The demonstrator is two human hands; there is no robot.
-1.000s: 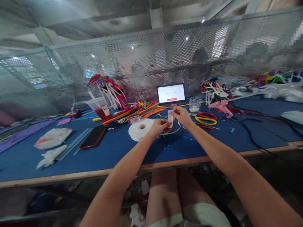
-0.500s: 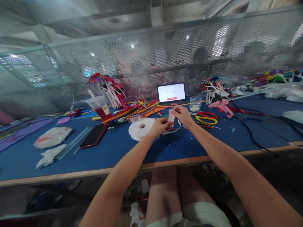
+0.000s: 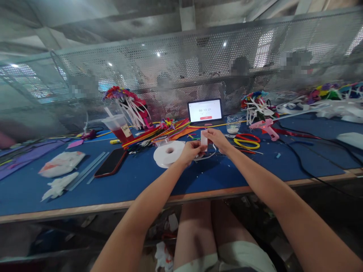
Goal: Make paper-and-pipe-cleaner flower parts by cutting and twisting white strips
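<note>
A small white rectangular piece [image 3: 203, 140] stands upright between my hands, above the blue table. My left hand [image 3: 191, 152] grips its lower left side between thumb and fingers. My right hand [image 3: 216, 138] pinches its upper right edge. Whether the piece is card or folded ribbon I cannot make out. Just left of my left hand lies a roll of white ribbon [image 3: 161, 156], flat on the table, partly covered by my wrist. A loose loop of narrow white ribbon [image 3: 210, 156] curves out beneath my hands.
Red and yellow-handled scissors [image 3: 248, 144] lie to the right, near a pink glue gun [image 3: 266, 128] with its cable. Behind stands a tablet [image 3: 205, 111] showing a timer. Leftward are colourful pipe cleaners [image 3: 155, 136], a drink cup [image 3: 119, 128] and a phone [image 3: 111, 162].
My right fingers have shifted slightly down and left along the white piece's upper edge. The left hand keeps its hold, and the rest of the table looks the same.
</note>
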